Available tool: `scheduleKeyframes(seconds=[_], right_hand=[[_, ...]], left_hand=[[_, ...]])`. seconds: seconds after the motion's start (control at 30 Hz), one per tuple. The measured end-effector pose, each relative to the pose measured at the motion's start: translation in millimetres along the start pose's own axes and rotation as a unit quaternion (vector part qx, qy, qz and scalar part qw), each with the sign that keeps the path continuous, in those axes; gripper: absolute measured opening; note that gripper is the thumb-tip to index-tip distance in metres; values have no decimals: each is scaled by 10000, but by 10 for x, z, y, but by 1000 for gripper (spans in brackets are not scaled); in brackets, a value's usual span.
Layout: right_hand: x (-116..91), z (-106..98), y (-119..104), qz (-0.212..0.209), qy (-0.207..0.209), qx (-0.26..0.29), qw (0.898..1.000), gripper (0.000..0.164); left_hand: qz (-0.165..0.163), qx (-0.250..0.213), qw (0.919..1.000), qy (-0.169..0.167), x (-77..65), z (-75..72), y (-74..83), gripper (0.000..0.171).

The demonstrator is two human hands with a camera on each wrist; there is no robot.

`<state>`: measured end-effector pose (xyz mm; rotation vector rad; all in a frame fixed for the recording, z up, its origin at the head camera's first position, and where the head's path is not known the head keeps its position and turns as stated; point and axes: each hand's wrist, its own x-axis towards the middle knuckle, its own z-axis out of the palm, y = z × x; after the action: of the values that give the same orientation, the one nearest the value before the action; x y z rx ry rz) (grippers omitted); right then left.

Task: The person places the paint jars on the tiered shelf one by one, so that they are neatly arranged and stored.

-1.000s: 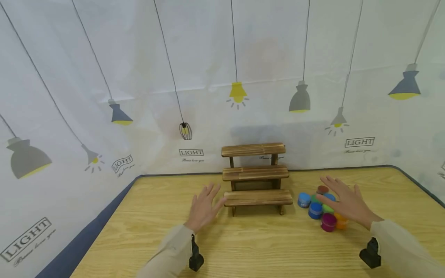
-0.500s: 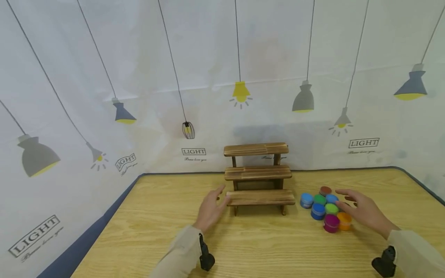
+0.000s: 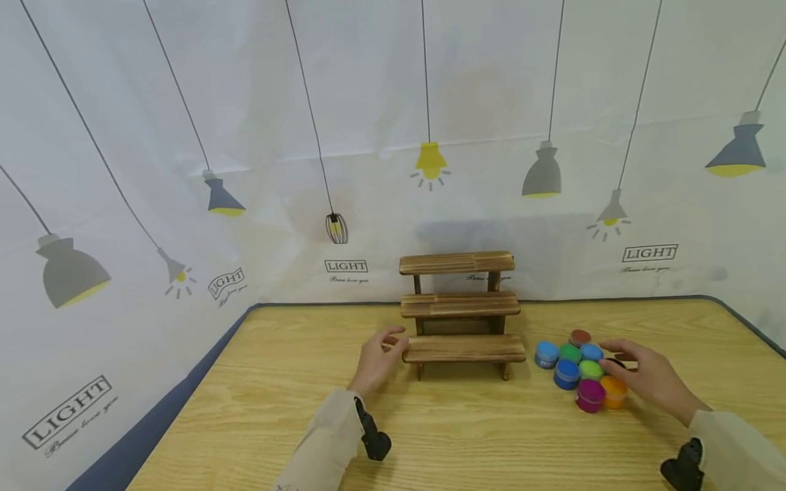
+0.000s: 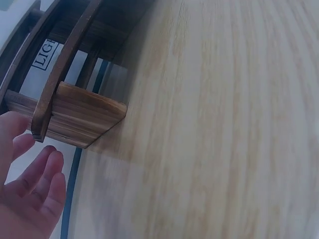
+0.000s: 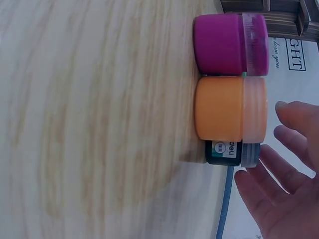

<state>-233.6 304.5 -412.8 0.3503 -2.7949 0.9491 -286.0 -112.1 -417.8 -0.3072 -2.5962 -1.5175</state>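
In the head view my left hand [image 3: 377, 361] is beside the left end of a three-tier wooden rack [image 3: 464, 348], fingers loosely bent. The left wrist view has the thumb close to the end of a rack board [image 4: 62, 74]; whether it touches is unclear. On the right, my right hand [image 3: 653, 378] hovers at a cluster of paint jars. Its loosely curved fingers are around a dark jar [image 5: 224, 152], partly hidden, with no clear grip. Nearest to it are an orange jar [image 3: 614, 391], a purple jar [image 3: 591, 395] and a lime green jar [image 3: 591, 370].
More jars stand in the cluster: a light blue jar [image 3: 546, 354], a dark blue jar [image 3: 567, 374], a green jar [image 3: 570, 352] and a brown-red jar [image 3: 580, 337]. Behind the wooden table [image 3: 467, 450] rises a white cloth wall [image 3: 368, 88] printed with lamps.
My right hand has come down from above the jars to their right side, fingers curving inward. The left hand's fingers have bent beside the rack. The head view has shifted slightly.
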Motion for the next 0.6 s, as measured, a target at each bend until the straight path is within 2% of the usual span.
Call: scheduleKeyframes(seconds=[0.13,0.33,0.6], right_hand=[[-1,3,27,149,-145,-5,9998,38],[7,16,47,244,-241,-11,9994,35],[25,-6,96,442,-353,149,9983,35]], left_hand=[[46,-38,9999,-143,6,3,-26,30],[210,-97,9996,-188,4,11,-53,27],[54,-292,9995,-101,4,35,-27,30]])
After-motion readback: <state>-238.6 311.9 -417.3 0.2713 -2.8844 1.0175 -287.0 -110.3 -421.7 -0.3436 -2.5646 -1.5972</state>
